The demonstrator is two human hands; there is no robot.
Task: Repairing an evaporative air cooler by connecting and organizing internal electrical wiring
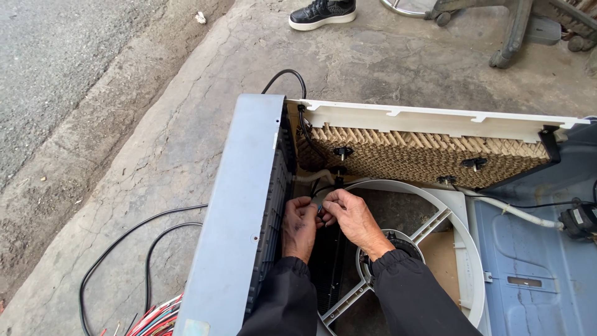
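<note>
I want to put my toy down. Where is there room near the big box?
Bare concrete lies left of the grey casing, above the black cables. Inside it is crowded: both hands meet beside the white fan ring, under the brown pad.

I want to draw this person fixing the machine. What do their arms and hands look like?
Both arms wear long black sleeves with gathered, stretchy cuffs at the wrists. The left hand and right hand are bare: no gloves, rings or watch show. The fingers look smudged with dark grime. The sleeve cloth is plain, a bit shiny, with no markings.
</note>
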